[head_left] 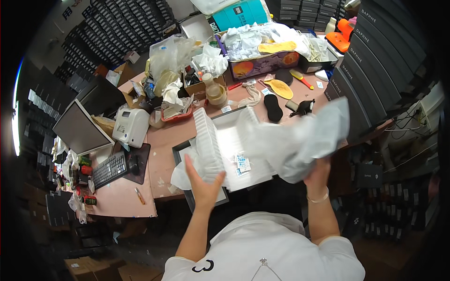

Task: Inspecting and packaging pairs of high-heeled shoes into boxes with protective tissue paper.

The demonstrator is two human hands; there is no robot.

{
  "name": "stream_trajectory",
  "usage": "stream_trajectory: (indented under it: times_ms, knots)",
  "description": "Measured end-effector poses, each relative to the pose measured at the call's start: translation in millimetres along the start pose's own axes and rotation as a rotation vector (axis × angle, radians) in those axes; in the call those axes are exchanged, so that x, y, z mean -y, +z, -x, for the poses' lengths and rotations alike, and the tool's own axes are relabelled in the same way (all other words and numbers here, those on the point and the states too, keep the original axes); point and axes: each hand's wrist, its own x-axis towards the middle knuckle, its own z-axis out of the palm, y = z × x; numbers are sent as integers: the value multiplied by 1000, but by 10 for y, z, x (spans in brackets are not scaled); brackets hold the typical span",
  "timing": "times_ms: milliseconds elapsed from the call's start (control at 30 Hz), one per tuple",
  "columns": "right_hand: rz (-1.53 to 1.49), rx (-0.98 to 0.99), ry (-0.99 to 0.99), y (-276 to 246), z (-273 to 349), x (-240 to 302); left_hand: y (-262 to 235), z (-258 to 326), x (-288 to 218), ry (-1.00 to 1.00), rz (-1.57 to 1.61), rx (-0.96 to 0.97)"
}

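Note:
A shallow shoebox (229, 133) with white lining sits on the table in front of me, small printed packets (242, 163) inside it. A ridged white packing sheet (208, 140) stands up along its left side. My left hand (205, 189) is beside that sheet, thumb and fingers spread apart. At the right, my right hand (318, 178) is closed on the lower edge of a white tissue-wrapped bundle (304, 145), which is smeared by motion; its contents are hidden. Under the left hand lies a dark-rimmed box part (219, 197) with thin white paper (180, 177) over it.
Behind the box lie a black insole (273, 108), a yellow pad (280, 88) and a brush (301, 79). A fruit-printed carton (262, 65) holds crumpled paper. Stacked black shoeboxes (361, 70) rise at right. A white label printer (131, 127), keyboard (110, 169) and box cutter (140, 196) are left.

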Motion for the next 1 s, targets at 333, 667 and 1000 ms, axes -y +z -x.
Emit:
stream_trajectory:
  times_ms: [333, 667, 1000]
  knots:
    - [1304, 1112, 59, 577, -380, -2165, -326, -68, 421, -221, 615, -149]
    - [267, 726, 960, -561, -374, -3331, 524, 143, 15, 191, 518, 393]
    - [1612, -62, -285, -1212, -1277, -514, 724, -442, 396, 528, -888, 523]
